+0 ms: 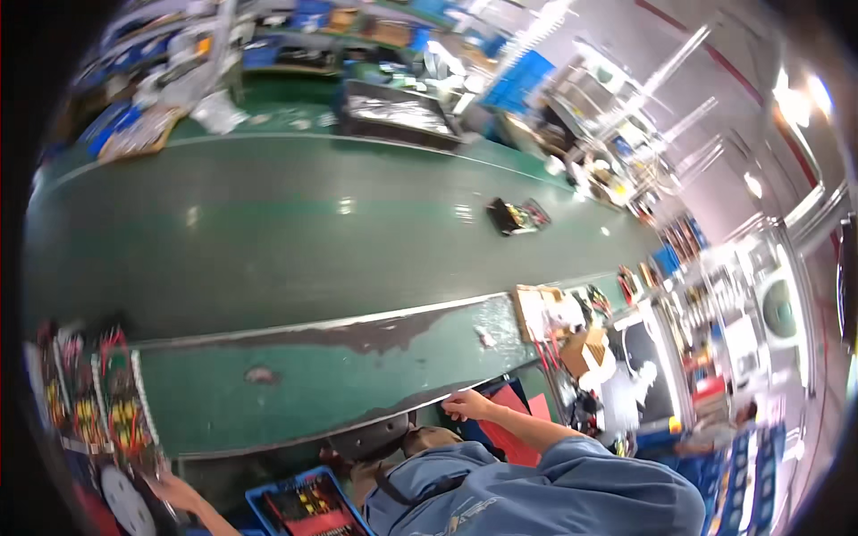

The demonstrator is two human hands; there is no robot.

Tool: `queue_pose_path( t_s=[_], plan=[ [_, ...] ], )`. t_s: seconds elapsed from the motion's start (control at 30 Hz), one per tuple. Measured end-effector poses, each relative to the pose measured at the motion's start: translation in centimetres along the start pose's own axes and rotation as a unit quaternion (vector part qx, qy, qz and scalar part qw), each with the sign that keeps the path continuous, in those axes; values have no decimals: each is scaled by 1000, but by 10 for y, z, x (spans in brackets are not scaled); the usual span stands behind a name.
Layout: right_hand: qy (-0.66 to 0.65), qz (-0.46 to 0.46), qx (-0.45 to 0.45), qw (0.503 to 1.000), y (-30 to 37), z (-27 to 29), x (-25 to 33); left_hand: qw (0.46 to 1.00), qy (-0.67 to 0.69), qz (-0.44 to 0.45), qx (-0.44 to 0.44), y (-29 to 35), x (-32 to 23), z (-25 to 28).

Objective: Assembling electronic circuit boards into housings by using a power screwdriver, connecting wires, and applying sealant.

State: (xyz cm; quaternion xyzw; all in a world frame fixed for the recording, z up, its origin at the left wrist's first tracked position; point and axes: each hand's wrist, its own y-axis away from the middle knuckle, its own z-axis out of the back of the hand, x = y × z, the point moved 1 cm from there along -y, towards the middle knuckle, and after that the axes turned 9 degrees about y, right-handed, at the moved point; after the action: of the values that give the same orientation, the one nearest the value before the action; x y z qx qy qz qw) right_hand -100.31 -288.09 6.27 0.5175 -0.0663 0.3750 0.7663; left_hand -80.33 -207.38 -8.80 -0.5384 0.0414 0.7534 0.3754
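Observation:
My right hand (466,406) is curled closed at the near edge of the green workbench (223,406), with nothing visible sticking out of it. Far to the left, my left hand (175,492) reaches beside a row of upright circuit boards (121,406) with red and yellow parts. Its fingers are smeared and partly lost against the boards, so whether they grip one is unclear. Close to that hand stands a pale round disc with holes (127,502). Between my arms, by my lap, is a blue tray (259,500) with dark and red contents.
A wide dark green conveyor belt (268,241) runs beyond the bench, carrying a small black unit with a circuit board (518,217). On its far side sits a dark bin (398,134) with shiny bags. A cardboard box (585,351) and red sheets (511,429) are at my right.

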Motion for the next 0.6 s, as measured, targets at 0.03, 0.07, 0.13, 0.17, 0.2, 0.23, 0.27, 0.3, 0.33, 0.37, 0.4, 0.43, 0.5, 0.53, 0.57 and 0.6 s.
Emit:
queue_pose_path(
  t_s=[0.03,0.07,0.13,0.17,0.2,0.23,0.27,0.3,0.33,0.37,0.4,0.43,0.5,0.53,0.57,0.6],
  plan=[
    [-1,13,5,1000,-3,1,7,987,-128,-85,45,24,4,16],
    [-21,1,-32,999,18,32,-20,996,-36,-59,58,95,-87,-57],
    [-12,24,0,1000,5,41,-2,996,-18,-36,85,154,-126,-36],
    [-12,21,-12,1000,1,59,-3,992,15,-14,128,194,-152,-49],
    [-20,19,-40,999,0,86,-12,985,16,17,171,230,-193,-69],
    [-24,23,-52,998,-12,108,-15,965,79,89,233,258,-219,-78],
    [-25,33,-62,997,-24,132,-14,946,87,60,306,281,-228,-86],
    [-29,38,-79,996,-33,162,-20,935,80,75,337,308,-267,-101],
    [-10,45,-84,995,-49,191,-22,918,116,114,361,331,-284,-112],
    [7,47,-98,994,-62,220,-31,915,43,-22,400,353,-315,-123],
    [1,53,-116,992,-74,246,-34,896,16,-61,440,371,-332,-132],
    [-5,62,-134,989,-89,270,-36,879,24,-93,467,386,-347,-141],
    [29,78,-173,981,-129,321,-54,845,-93,-157,502,419,-356,-148],
    [62,78,-199,975,-151,353,-84,821,-157,-158,526,431,-372,-146],
    [102,89,-224,965,-176,370,-86,810,-188,-186,523,430,-367,-136],
    [143,96,-250,953,-200,394,-88,797,-215,-213,523,431,-366,-132]
  ],
)
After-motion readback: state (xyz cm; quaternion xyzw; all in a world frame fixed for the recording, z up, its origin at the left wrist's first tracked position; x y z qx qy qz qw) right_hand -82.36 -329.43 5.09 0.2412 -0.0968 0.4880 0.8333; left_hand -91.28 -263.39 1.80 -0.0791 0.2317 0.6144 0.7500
